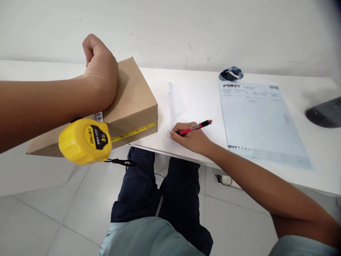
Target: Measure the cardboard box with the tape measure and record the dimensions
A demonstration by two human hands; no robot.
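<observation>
My left hand (100, 64) is raised over a brown cardboard box (133, 92), its fingers curled; whatever they hold, if anything, is hidden. My left forearm lies across the box top. Under it, a short stretch of measuring tape (99, 116) shows, leading into a yellow tape measure (85, 141) at the box's near side. A black wrist strap (121, 162) hangs from its case. My right hand (190, 138) grips a red and black pen (195, 127), its tip hidden by the fingers. Beneath that hand runs a column of small dark marks (172, 103) on a white surface.
A printed sheet (258, 121) headed PONY lies to the right on the white table (323, 149). Behind it sits a small crumpled blue item (231, 74). A dark rounded object (325, 113) stands at the far right. The wall (170, 32) rises behind the table.
</observation>
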